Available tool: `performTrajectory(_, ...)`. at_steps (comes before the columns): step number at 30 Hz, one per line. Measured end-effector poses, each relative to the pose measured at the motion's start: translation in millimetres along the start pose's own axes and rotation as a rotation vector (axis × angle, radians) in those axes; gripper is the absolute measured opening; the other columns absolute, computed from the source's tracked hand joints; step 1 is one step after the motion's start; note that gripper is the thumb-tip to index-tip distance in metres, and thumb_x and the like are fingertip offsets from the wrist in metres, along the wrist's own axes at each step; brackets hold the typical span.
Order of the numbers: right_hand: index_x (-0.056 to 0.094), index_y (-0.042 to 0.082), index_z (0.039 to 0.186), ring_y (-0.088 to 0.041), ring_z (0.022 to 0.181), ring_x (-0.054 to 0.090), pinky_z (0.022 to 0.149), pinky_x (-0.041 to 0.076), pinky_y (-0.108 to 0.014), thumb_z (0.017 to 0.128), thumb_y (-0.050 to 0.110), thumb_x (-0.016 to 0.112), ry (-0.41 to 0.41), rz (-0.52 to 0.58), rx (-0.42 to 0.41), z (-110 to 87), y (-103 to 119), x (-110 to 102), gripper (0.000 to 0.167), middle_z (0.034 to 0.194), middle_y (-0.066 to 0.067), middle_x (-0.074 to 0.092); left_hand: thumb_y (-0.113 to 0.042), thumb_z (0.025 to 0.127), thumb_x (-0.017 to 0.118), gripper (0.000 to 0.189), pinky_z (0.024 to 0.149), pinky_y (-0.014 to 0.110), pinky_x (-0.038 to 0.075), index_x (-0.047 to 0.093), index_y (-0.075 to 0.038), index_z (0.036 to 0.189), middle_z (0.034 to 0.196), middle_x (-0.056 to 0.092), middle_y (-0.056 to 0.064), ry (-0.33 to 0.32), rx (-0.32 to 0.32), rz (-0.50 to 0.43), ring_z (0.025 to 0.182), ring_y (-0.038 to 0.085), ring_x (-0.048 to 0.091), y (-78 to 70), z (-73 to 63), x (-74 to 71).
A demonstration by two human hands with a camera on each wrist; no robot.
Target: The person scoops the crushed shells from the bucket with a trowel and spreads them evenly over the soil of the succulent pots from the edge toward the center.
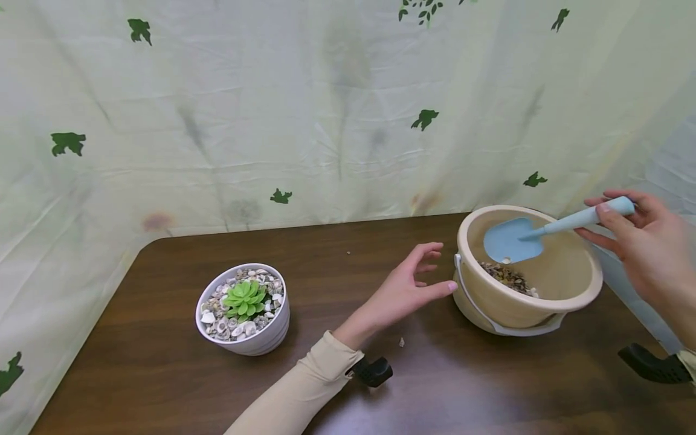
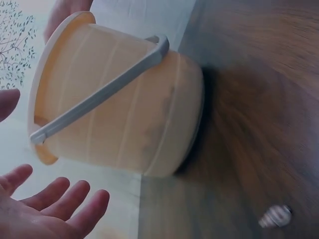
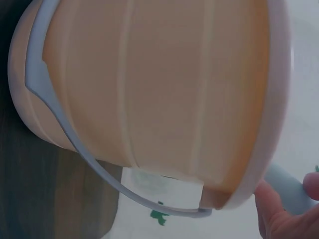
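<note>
My right hand [image 1: 652, 248] pinches the handle of a light blue toy shovel [image 1: 513, 238] between thumb and fingers. The shovel's blade hangs inside the mouth of a beige bucket [image 1: 508, 311], with one pale bit at its lower edge. Small shells or pebbles [image 1: 505, 277] lie at the bottom of the bucket. My left hand [image 1: 399, 296] reaches toward the bucket's left side, fingers spread and loosely bent, with nothing in it. In the right wrist view, the bucket's wall fills most of the picture, and only part of the shovel handle [image 3: 289, 184] shows.
A white ribbed pot [image 1: 261, 344] stands on the left of the brown table [image 1: 163, 374], holding a green succulent [image 1: 244, 299] among shells. One small shell [image 1: 402, 342] lies on the table near my left wrist. A leaf-patterned cloth [image 1: 326, 121] hangs behind. The bucket's grey handle [image 2: 99, 94] is folded down.
</note>
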State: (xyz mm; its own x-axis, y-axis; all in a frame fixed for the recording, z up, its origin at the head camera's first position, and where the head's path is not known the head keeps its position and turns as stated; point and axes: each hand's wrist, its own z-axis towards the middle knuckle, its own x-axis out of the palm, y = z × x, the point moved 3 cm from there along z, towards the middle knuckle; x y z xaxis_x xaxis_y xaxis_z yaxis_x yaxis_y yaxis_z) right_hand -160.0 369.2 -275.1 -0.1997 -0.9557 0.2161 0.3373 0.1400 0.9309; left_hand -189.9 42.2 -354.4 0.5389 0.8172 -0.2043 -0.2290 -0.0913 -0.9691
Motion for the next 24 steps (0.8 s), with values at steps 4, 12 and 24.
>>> performTrajectory(4,0.055,0.0,0.119,-0.013,0.093,0.068,0.07,0.055,-0.025,0.093,-0.005,0.06,0.04,-0.013,-0.032,2.7,-2.8,7.5,0.027,0.107,-0.006,0.068,-0.031,0.087,0.075,0.064,0.095,0.03,0.046,0.045,-0.033,0.143,0.138,0.049,-0.006,0.012,0.024,-0.048,0.125,0.014,0.05,-4.1,13.4,7.5)
performTrajectory(12,0.053,-0.004,0.121,-0.015,0.098,0.068,0.073,0.054,-0.027,0.094,-0.01,0.055,0.156,-0.037,-0.061,9.5,-8.1,14.5,0.028,0.111,-0.008,0.067,-0.025,0.086,0.077,0.067,0.084,0.028,0.051,0.045,-0.031,0.146,0.141,0.047,-0.013,0.045,0.056,-0.089,0.121,0.01,0.05,-6.8,30.9,16.1)
performTrajectory(24,0.053,-0.002,0.123,-0.012,0.086,0.067,0.073,0.054,-0.022,0.093,-0.01,0.058,0.464,-0.785,-0.119,16.4,-22.2,25.2,0.032,0.109,-0.007,0.063,-0.029,0.077,0.085,0.088,0.096,0.025,0.039,0.036,-0.03,0.15,0.14,0.047,-0.001,0.049,0.009,-0.032,0.118,0.003,0.047,-6.5,46.7,29.9)
